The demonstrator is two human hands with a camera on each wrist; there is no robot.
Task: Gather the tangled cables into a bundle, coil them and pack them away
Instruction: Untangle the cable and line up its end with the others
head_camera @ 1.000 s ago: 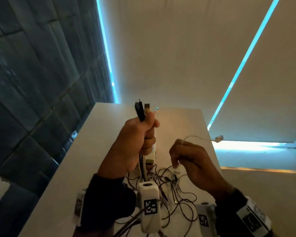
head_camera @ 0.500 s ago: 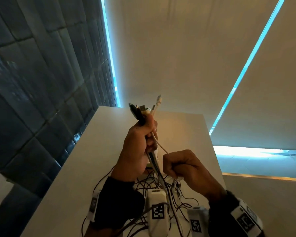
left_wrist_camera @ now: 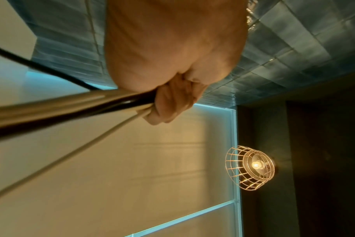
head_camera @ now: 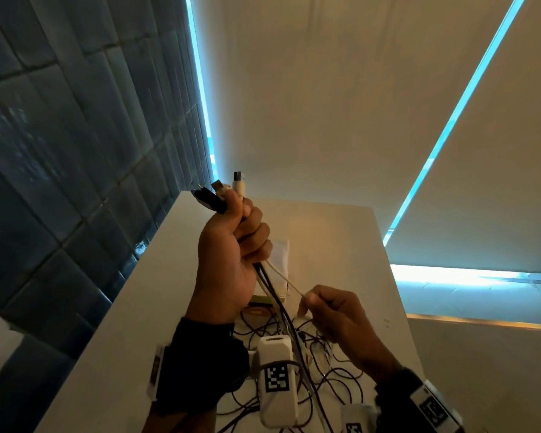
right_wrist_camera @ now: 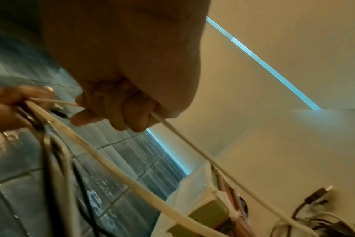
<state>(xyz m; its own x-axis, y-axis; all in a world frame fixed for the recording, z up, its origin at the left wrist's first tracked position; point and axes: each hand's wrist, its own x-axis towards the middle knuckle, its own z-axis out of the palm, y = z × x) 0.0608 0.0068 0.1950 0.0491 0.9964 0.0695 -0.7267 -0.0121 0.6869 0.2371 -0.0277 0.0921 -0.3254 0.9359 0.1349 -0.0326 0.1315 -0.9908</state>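
In the middle of the head view the left hand is raised above the table, its grip curled tight round a bundle of black and white cables. The plugs stick up out of the top of the fist. Lower right of it, the right hand pinches one thin white cable between thumb and fingers; this cable runs taut up to the left fist. In the right wrist view the same cable leaves the closed fingers and drops toward the table. The rest of the tangle lies loose on the table at the bottom centre, under both wrists. A white pouch lies behind the left hand.
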